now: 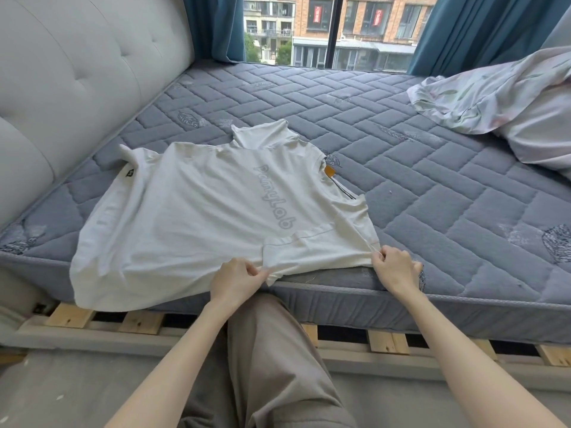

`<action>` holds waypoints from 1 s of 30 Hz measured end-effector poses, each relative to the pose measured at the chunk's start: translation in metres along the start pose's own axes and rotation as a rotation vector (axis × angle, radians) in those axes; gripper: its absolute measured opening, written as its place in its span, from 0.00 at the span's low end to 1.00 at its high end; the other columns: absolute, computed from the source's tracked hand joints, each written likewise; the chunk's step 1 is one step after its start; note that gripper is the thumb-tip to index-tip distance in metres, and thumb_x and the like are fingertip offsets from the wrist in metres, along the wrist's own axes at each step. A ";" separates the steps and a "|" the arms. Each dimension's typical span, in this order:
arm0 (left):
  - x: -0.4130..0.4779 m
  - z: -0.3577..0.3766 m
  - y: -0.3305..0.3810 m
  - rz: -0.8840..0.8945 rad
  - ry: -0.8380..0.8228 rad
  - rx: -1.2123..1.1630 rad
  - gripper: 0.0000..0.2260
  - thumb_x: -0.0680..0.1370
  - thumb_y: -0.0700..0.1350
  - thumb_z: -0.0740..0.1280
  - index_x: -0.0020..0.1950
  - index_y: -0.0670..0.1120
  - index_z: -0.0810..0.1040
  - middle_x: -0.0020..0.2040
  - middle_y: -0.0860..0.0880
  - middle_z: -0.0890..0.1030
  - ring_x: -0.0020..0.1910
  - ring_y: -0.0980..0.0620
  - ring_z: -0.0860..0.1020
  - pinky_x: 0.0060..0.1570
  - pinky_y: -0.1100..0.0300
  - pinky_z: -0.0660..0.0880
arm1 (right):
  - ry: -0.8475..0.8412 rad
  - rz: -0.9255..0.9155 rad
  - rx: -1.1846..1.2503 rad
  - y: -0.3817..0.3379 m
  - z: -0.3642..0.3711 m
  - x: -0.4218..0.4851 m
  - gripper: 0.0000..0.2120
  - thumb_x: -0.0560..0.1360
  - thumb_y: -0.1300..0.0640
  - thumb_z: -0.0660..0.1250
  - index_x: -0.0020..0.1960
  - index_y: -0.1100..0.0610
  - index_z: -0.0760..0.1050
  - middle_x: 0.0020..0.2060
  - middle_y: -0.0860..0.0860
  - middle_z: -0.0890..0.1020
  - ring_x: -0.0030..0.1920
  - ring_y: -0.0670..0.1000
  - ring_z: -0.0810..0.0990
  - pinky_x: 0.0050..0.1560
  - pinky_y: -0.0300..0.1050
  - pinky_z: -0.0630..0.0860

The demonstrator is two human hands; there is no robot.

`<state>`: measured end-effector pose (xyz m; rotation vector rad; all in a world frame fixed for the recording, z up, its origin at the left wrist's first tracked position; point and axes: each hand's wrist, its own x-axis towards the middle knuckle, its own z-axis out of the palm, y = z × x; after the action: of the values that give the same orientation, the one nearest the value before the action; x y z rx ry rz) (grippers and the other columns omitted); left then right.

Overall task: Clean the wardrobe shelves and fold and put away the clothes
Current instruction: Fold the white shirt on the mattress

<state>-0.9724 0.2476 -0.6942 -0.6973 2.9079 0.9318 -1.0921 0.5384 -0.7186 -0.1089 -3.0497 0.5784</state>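
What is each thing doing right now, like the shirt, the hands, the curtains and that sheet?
white shirt: spread out on the mattress, not folded yet, one end hanging over the side.
left hand: pinching the shirt's near edge.
right hand: pinching the shirt's near edge too.
curtains: pulled apart.
sheet: crumpled in a heap on the mattress.
mattress: bare, no cover on it.

I stand in a bedroom: a bare mattress (340,125) on slats (69,315), padded headboard (77,66), curtains (457,32), window (333,29).
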 end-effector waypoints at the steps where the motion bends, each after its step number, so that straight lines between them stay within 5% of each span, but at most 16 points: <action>1: 0.002 -0.003 -0.001 -0.001 -0.008 0.007 0.16 0.72 0.59 0.67 0.35 0.47 0.80 0.36 0.53 0.81 0.40 0.52 0.79 0.38 0.57 0.75 | 0.015 0.010 -0.010 -0.002 0.000 0.000 0.13 0.77 0.52 0.57 0.36 0.54 0.67 0.39 0.52 0.77 0.51 0.58 0.74 0.51 0.53 0.63; 3: 0.008 -0.011 -0.001 0.000 0.005 0.013 0.15 0.72 0.60 0.67 0.34 0.50 0.76 0.35 0.56 0.79 0.39 0.54 0.78 0.36 0.59 0.71 | 0.078 0.015 -0.006 -0.008 0.000 0.002 0.06 0.76 0.53 0.61 0.45 0.56 0.72 0.48 0.54 0.77 0.56 0.59 0.71 0.53 0.54 0.66; 8: 0.048 -0.027 0.005 0.045 0.094 -0.019 0.09 0.75 0.55 0.64 0.47 0.51 0.77 0.43 0.57 0.78 0.44 0.53 0.77 0.40 0.59 0.71 | 0.161 -0.170 0.055 -0.041 0.001 0.020 0.12 0.74 0.59 0.65 0.57 0.57 0.75 0.57 0.56 0.76 0.59 0.60 0.68 0.54 0.55 0.66; 13: 0.114 -0.032 0.002 0.145 0.073 -0.088 0.15 0.77 0.47 0.63 0.64 0.51 0.75 0.59 0.50 0.77 0.59 0.48 0.74 0.59 0.51 0.73 | 0.037 -0.329 0.203 -0.094 0.007 0.056 0.12 0.74 0.62 0.65 0.57 0.56 0.77 0.59 0.53 0.77 0.62 0.58 0.69 0.58 0.52 0.66; 20: 0.223 -0.037 -0.006 0.127 0.054 -0.022 0.20 0.80 0.43 0.62 0.72 0.46 0.69 0.70 0.44 0.70 0.69 0.46 0.67 0.68 0.58 0.60 | -0.122 -0.303 0.361 -0.164 0.033 0.163 0.13 0.76 0.61 0.63 0.60 0.54 0.75 0.63 0.54 0.74 0.42 0.49 0.77 0.49 0.45 0.70; 23: 0.272 -0.037 -0.009 0.126 0.057 -0.108 0.21 0.80 0.43 0.63 0.73 0.43 0.68 0.72 0.44 0.68 0.71 0.48 0.66 0.68 0.62 0.58 | -0.118 -0.242 0.458 -0.195 0.047 0.208 0.15 0.77 0.61 0.62 0.62 0.54 0.75 0.62 0.53 0.76 0.44 0.52 0.78 0.51 0.41 0.68; 28: 0.353 -0.035 -0.006 0.089 0.127 -0.209 0.23 0.80 0.46 0.63 0.75 0.43 0.65 0.74 0.44 0.66 0.73 0.49 0.63 0.68 0.62 0.57 | -0.139 -0.237 0.557 -0.237 0.073 0.279 0.15 0.77 0.55 0.62 0.63 0.49 0.74 0.59 0.52 0.78 0.51 0.54 0.81 0.64 0.58 0.71; 30: 0.384 -0.035 -0.003 0.070 0.133 -0.275 0.25 0.80 0.48 0.64 0.75 0.46 0.64 0.73 0.44 0.68 0.71 0.46 0.67 0.63 0.59 0.69 | -0.124 -0.264 0.621 -0.251 0.080 0.307 0.15 0.77 0.56 0.63 0.64 0.51 0.74 0.60 0.52 0.77 0.55 0.55 0.80 0.63 0.59 0.73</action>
<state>-1.3130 0.0685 -0.7214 -0.6967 2.9662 1.3628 -1.4176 0.2997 -0.6939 0.3493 -2.7585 1.4978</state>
